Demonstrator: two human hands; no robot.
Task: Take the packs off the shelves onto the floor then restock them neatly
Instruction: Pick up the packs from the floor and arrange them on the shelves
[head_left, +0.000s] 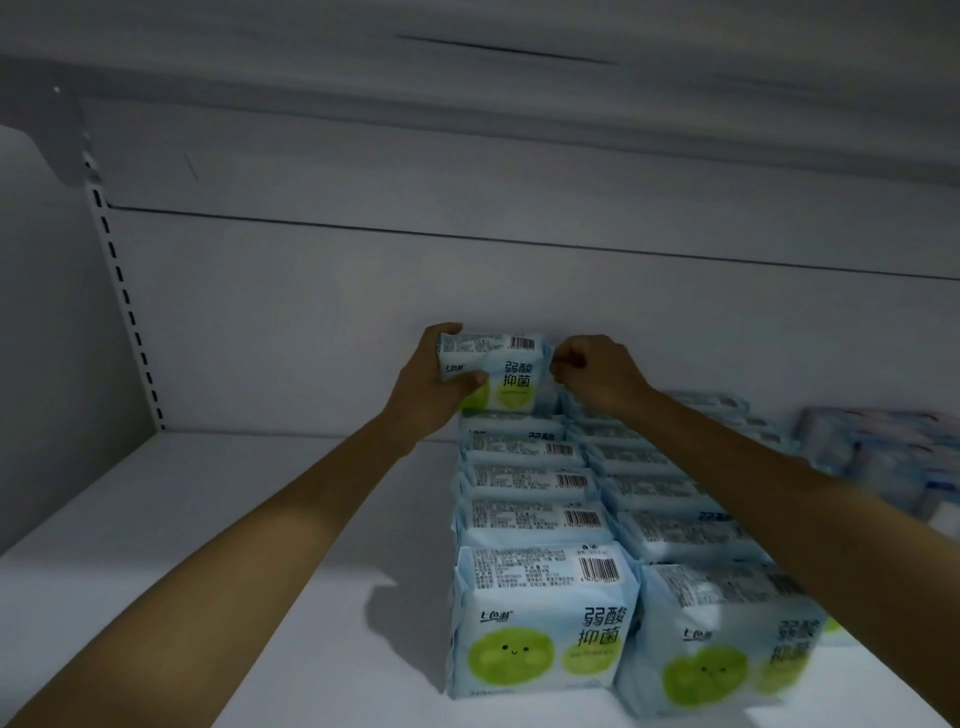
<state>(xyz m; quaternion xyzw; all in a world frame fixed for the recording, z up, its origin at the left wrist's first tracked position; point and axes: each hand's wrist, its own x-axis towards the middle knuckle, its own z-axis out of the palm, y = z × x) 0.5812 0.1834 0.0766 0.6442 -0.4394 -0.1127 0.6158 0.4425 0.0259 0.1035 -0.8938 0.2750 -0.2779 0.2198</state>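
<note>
Two rows of light blue packs with green smiling circles stand upright on a white shelf, running from the front pack back toward the rear wall. My left hand grips the raised rear pack of the left row by its left side, thumb on its front. My right hand is curled at that pack's right edge, seemingly pinching its corner. The front pack of the right row is blurred.
More blurred blue packs lie at the far right of the shelf. A white back panel closes the rear, a slotted upright stands at left, and another shelf hangs overhead. The shelf's left half is bare.
</note>
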